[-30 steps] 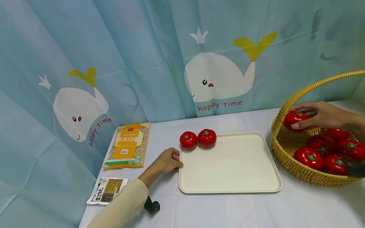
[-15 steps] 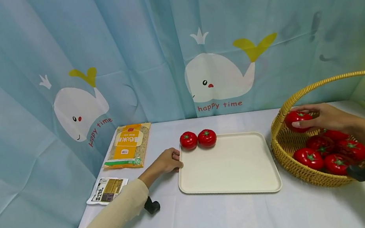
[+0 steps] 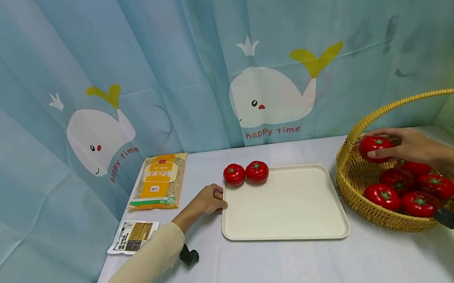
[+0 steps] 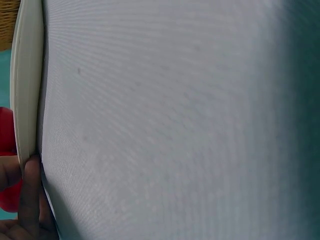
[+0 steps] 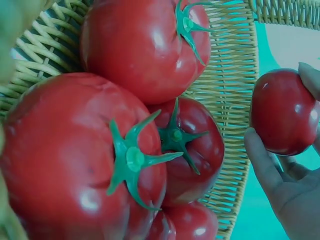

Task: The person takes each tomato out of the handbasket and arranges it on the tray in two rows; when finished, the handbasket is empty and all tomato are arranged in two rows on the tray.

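Observation:
My left hand [image 3: 207,200] pinches the left edge of a cream rectangular tray [image 3: 284,211]. In the left wrist view the thumb lies on one side of the tray's rim and the fingers on the other. Two red tomatoes [image 3: 234,175] sit side by side at the tray's back left corner. At the right, my right hand [image 3: 411,148] grips another tomato [image 3: 373,150] between thumb and fingers, at the back left part of a wicker basket [image 3: 354,198]. Several more tomatoes [image 5: 145,50] with green stems lie inside the basket, below the hand.
The basket's tall arched handle [image 3: 416,96] rises over the right forearm. An orange and clear food bag [image 3: 159,182] and a smaller white packet [image 3: 132,236] lie on the left of the white-covered table. A blue curtain [image 3: 180,69] with whale prints hangs behind.
My right hand has shifted slightly to the right with the tomato, staying at the basket. The left hand, the tray and the two tomatoes on it have not moved.

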### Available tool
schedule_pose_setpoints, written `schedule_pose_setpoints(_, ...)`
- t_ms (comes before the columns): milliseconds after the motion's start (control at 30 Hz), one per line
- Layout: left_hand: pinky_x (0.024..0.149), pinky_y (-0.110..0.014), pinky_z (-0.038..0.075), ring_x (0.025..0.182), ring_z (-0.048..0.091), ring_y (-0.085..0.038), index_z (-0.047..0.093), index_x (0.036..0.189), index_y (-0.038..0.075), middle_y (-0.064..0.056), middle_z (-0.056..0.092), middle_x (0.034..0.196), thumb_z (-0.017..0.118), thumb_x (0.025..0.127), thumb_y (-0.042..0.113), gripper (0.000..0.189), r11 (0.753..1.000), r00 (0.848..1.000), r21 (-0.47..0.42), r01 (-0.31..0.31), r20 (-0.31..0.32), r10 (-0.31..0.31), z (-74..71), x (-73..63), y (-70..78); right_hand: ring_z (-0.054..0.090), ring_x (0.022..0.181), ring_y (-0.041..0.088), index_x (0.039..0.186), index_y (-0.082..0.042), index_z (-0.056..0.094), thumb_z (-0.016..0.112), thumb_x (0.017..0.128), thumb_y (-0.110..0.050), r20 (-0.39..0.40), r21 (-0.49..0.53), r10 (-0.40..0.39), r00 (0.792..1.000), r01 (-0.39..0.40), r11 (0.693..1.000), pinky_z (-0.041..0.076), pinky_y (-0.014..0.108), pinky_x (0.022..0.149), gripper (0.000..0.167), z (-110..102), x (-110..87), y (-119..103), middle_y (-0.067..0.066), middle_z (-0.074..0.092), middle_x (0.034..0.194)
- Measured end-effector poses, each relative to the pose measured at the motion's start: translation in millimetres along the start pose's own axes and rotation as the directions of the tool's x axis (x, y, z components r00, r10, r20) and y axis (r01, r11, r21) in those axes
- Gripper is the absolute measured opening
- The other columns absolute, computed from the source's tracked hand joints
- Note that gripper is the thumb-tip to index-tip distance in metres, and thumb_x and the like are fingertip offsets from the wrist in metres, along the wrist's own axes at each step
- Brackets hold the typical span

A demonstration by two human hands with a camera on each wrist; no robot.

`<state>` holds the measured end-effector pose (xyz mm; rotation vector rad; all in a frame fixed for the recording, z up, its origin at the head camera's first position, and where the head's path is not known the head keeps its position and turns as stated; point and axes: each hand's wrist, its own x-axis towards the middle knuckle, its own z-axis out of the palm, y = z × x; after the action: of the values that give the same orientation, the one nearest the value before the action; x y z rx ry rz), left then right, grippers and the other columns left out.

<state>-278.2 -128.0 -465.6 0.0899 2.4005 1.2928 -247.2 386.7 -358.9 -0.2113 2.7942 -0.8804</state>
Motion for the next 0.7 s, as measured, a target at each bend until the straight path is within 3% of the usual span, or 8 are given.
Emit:
schedule_pose_setpoints(300, 0.066, -0.027, 0.063, 0.075, 0.060, -0.016, 0.055, 0.119, -0.004, -0.009, 0.059, 0.094, 0.072, 0.082, -0.004, 0.040, 1.000, 1.000, 0.000, -0.002, 0.004, 0.002, 1.0, 0.4, -0.9, 0.060, 0.091, 0.007, 0.149, -0.005, 0.040, 0.067, 0.095, -0.041, -0.036, 0.003, 0.000, 0.999, 0.000, 1.000, 0.055, 0.029, 0.072, 0.070, -0.7, -8.5, 3.0, 0.020, 0.062, 0.126)
schedule_pose_setpoints(567, 0.066, -0.027, 0.063, 0.076, 0.060, -0.016, 0.055, 0.119, -0.003, -0.009, 0.059, 0.094, 0.072, 0.083, -0.004, 0.040, 1.000, 1.000, 0.004, -0.003, 0.004, 0.003, 1.2, 0.9, -0.9, 0.056, 0.091, -0.008, 0.147, -0.005, 0.046, 0.069, 0.095, -0.033, -0.103, 0.004, -0.083, 0.991, 0.083, 0.997, 0.052, 0.019, 0.072, 0.063, -0.8, -23.4, 0.9, -0.011, 0.062, 0.115)
schedule_pose_setpoints(700, 0.067, -0.027, 0.063, 0.077, 0.060, -0.017, 0.055, 0.119, -0.003, -0.010, 0.059, 0.095, 0.072, 0.083, -0.004, 0.040, 1.000, 1.000, -0.004, 0.002, 0.000, -0.002, 0.7, 1.0, -0.7, 0.058, 0.095, 0.003, 0.148, -0.008, 0.046, 0.070, 0.094, -0.035, -0.111, -0.025, -0.089, 0.990, 0.087, 0.996, 0.053, 0.027, 0.074, 0.064, 3.8, -28.4, -4.0, 0.005, 0.063, 0.124)
